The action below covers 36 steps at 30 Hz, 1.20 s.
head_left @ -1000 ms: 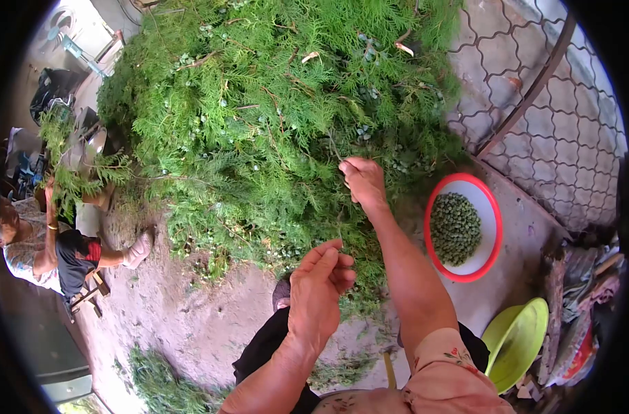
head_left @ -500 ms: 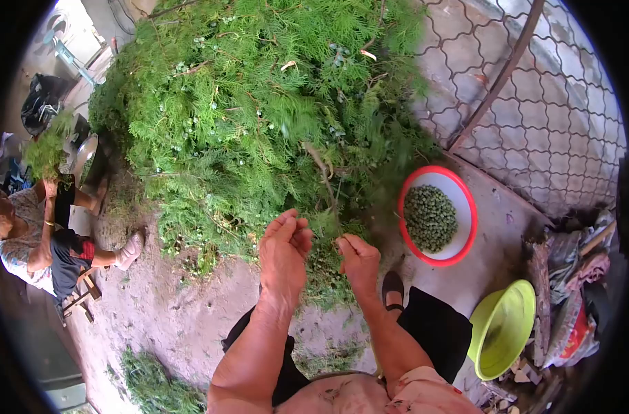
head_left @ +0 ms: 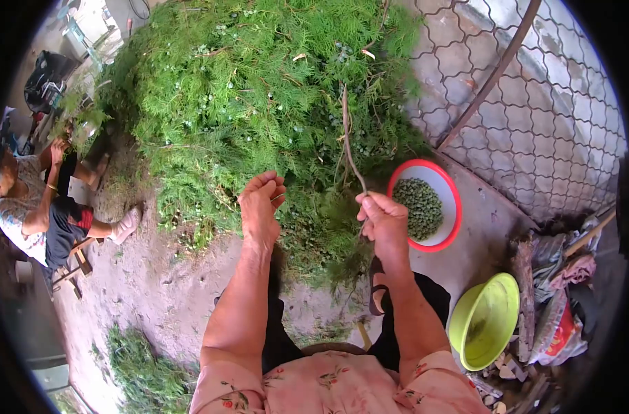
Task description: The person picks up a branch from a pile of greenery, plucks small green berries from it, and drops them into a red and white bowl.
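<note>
My right hand (head_left: 383,219) is closed around a branch (head_left: 348,138), whose bare brown stem points up and away over the pile. Feathery green leaves on it hang down toward my knees; where they end against the pile is hard to tell. My left hand (head_left: 260,207) is to the left of the branch, apart from it, with its fingers curled toward the thumb. Whatever lies inside those fingers is hidden. Beyond both hands rises a big heap of leafy evergreen cuttings (head_left: 238,103) dotted with small pale-green cones. A red-rimmed white basin (head_left: 454,207) holding many green cones (head_left: 419,208) stands beside my right hand.
A yellow-green tub (head_left: 490,321) leans at the lower right near wood pieces and sacks (head_left: 563,338). Wire mesh (head_left: 521,138) stands at the upper right. Another person (head_left: 35,200) sits at the left, handling greenery. More cuttings (head_left: 145,369) lie at the lower left.
My right hand has moved right and up, and the brown stem now stands up from it. My left hand has shifted left, away from the right. The person at the left has moved their greenery.
</note>
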Available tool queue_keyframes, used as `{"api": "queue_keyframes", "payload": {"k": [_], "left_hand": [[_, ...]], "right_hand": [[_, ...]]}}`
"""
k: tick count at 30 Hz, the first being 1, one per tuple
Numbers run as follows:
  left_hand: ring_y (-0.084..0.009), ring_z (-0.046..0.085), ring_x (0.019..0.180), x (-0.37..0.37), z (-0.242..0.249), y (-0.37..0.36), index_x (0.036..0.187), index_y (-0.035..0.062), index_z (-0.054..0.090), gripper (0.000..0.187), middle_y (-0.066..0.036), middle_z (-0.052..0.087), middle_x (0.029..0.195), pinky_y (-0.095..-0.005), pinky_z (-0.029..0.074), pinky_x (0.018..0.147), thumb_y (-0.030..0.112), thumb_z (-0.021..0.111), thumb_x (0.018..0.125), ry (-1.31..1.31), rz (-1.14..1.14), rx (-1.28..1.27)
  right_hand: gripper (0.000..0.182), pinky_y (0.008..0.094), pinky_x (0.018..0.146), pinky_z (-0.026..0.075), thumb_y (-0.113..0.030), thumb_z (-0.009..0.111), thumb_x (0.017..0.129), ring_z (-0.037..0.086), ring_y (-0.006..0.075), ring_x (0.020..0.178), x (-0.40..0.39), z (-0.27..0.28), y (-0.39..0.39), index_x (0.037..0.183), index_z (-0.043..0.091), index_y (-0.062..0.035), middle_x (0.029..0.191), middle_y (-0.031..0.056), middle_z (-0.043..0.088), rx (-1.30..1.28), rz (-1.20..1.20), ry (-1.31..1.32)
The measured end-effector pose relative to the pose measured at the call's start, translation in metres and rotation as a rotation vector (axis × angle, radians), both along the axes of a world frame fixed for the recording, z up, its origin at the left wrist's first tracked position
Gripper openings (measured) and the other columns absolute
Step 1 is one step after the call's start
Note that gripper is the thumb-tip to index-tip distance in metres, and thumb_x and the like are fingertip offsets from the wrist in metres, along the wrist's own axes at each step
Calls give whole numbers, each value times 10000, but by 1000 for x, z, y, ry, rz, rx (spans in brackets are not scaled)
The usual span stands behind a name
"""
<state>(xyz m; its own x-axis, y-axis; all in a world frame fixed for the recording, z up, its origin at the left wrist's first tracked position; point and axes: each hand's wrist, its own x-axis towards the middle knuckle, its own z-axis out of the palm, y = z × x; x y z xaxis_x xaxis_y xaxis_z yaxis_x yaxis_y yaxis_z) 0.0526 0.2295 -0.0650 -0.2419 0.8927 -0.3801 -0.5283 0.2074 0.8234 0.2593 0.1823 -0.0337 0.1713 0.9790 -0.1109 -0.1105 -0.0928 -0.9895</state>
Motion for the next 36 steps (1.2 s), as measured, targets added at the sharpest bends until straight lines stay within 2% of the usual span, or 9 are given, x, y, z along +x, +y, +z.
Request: {"api": "queue_keyframes", "payload": {"k": [5, 13, 17, 22, 24, 28, 30, 31, 36], "left_hand": [[-102, 586, 712, 10, 15, -14, 936, 38, 633, 162, -38, 649, 817, -239, 463, 666, 161, 579, 846, 165, -285, 123], [-86, 540, 795, 51, 19, -27, 998, -3, 637, 258, -27, 636, 844, -246, 433, 747, 203, 617, 843, 353, -711, 283], [-99, 541, 837, 53, 24, -31, 1063, -11, 597, 343, -32, 627, 909, -261, 433, 769, 237, 637, 830, 400, -655, 340], [-79, 522, 787, 49, 20, -33, 1038, -24, 595, 360, -13, 621, 867, -248, 426, 708, 239, 666, 804, 481, -852, 314], [-59, 494, 698, 52, 17, -34, 971, 9, 621, 290, 21, 601, 783, -222, 395, 628, 212, 693, 776, 320, -953, 35], [-70, 498, 658, 71, 24, -39, 931, 43, 632, 211, 32, 598, 760, -224, 391, 614, 141, 700, 758, 212, -918, 36], [-78, 515, 682, 89, 25, -40, 931, 41, 631, 196, 17, 612, 787, -235, 406, 642, 111, 692, 758, 97, -774, 61], [-85, 532, 706, 95, 25, -41, 932, 40, 630, 186, 3, 625, 815, -246, 422, 670, 81, 684, 758, -29, -623, 81], [-115, 586, 782, 106, 27, -26, 958, 23, 611, 221, -49, 640, 879, -254, 482, 701, -10, 656, 745, -19, -456, 173]], "right_hand": [[171, 196, 349, 330, -136, 565, 861, 425, 61, 387, 13, 36, 12, 919, 630, 11, 651, 52, 566, 50, 27, -18], [209, 212, 417, 415, -136, 560, 865, 513, 101, 440, 10, 56, 45, 987, 595, 31, 738, 80, 595, 102, 121, 175], [197, 210, 432, 416, -118, 555, 867, 541, 110, 472, 7, 46, 57, 974, 587, 44, 752, 92, 594, 119, 78, 257], [174, 276, 509, 464, -106, 554, 870, 562, 139, 500, 15, 23, 68, 948, 583, 47, 790, 113, 603, 65, 96, 375], [178, 312, 548, 481, -87, 548, 870, 580, 160, 545, 20, 9, 70, 987, 565, 46, 830, 122, 606, 69, 143, 436], [320, 309, 573, 494, -77, 557, 857, 603, 164, 643, 31, -5, 69, 1139, 484, 57, 907, 137, 602, 117, 242, 599], [389, 286, 675, 498, -143, 563, 862, 604, 153, 730, 34, 9, 56, 1173, 465, 69, 987, 142, 605, 21, 92, 286], [387, 270, 685, 496, -163, 570, 851, 608, 155, 758, 39, 11, 50, 1160, 492, 58, 971, 128, 613, 4, 95, 168], [219, 231, 602, 463, -127, 548, 845, 595, 118, 723, 53, 24, 20, 1019, 596, -2, 859, 69, 618, 107, 81, 18]]}}
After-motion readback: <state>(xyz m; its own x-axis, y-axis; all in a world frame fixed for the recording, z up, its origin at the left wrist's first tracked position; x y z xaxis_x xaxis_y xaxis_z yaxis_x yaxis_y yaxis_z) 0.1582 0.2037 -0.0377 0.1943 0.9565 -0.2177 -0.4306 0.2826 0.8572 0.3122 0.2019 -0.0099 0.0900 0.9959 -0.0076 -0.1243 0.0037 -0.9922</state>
